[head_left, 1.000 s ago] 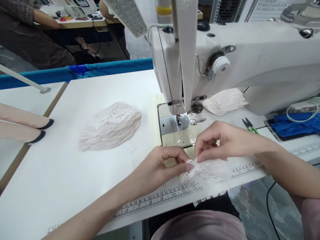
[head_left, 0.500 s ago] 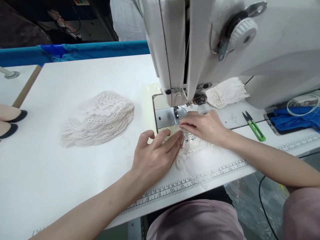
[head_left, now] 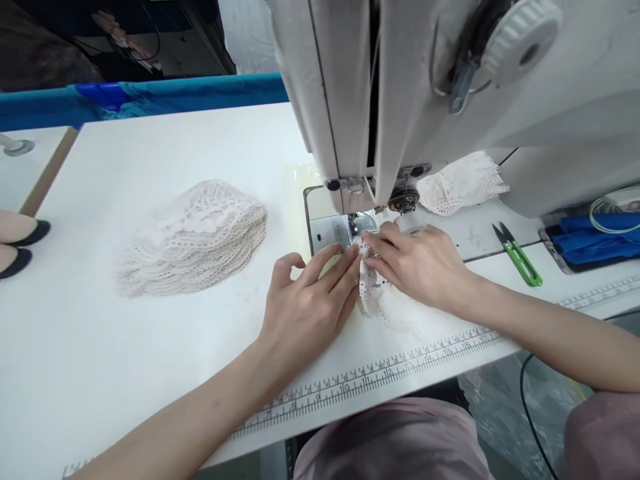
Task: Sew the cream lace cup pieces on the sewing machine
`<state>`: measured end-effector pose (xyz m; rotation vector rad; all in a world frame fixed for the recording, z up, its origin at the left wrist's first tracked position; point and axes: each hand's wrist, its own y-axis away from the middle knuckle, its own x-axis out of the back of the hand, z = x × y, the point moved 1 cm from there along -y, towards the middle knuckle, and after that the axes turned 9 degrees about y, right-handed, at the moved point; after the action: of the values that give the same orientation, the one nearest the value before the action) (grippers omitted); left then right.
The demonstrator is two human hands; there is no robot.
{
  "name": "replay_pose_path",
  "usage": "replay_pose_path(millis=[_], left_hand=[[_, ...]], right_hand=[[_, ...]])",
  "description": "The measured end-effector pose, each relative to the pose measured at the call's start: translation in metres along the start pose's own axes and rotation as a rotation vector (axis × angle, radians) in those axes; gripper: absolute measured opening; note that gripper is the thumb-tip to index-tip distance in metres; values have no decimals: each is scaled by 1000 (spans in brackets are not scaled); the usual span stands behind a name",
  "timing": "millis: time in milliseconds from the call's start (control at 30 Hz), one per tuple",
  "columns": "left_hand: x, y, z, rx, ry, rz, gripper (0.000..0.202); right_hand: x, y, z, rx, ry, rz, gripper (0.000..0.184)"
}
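Observation:
A strip of white lace [head_left: 369,293] runs from the presser foot [head_left: 354,223] of the sewing machine [head_left: 345,120] down onto the table. My left hand [head_left: 313,300] rests palm down just left of the strip, its fingers stretched out and the fingertips touching the lace edge. On the other side, my right hand [head_left: 425,267] pinches the lace between thumb and fingers close to the needle plate [head_left: 327,232]. Part of the lace is hidden beneath both hands.
A heap of lace pieces [head_left: 200,240] lies on the left of the white table [head_left: 165,360]. Another lace piece [head_left: 465,183] sits behind my right hand. Green thread snips [head_left: 520,257], a phone [head_left: 557,252] and blue cloth [head_left: 600,235] are at the right. A printed ruler [head_left: 350,387] lines the front edge.
Both hands have moved slightly away from me, toward the presser foot, with the lace. Its loose tail has drawn up from the ruler. My right fingers have shifted their hold.

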<state>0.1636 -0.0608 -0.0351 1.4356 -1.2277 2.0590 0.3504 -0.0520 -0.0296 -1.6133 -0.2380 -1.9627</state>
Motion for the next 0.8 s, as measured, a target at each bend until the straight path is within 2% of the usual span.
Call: replay_pose_path(millis=[300, 500, 800], left_hand=[[-2, -3, -1, 15, -33, -5, 25], [-3, -5, -2, 22, -23, -4, 23], [-2, -3, 2, 28, -131, -2, 22]], right_hand=[[-8, -4, 6, 8, 103, 59, 38], [-8, -5, 7, 2, 101, 37, 38], [-10, -3, 5, 8, 136, 52, 40]])
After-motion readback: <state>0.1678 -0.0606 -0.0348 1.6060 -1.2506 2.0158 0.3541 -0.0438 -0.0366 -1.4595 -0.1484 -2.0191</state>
